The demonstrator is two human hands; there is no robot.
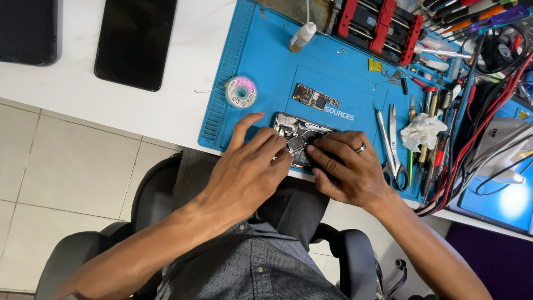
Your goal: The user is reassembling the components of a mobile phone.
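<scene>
Closest to you, your left hand (252,166) lies flat with fingers spread, pinning the opened phone (300,139) at the near edge of the blue mat (261,55), while your right hand (347,169), ring on, pinches a small part inside the frame; keep that left palm heavy and the pinch light, so nothing skids; beyond sits the loose circuit board (315,99), then the solder-wick spool (241,91) and dropper bottle (302,36)

Mat: a blue work mat (261,55) on the white table (189,33).
Top left: two dark phones (136,41).
On mat: solder wick spool (241,91), small bottle (302,36), circuit board (315,99), crumpled tissue (422,131).
</scene>
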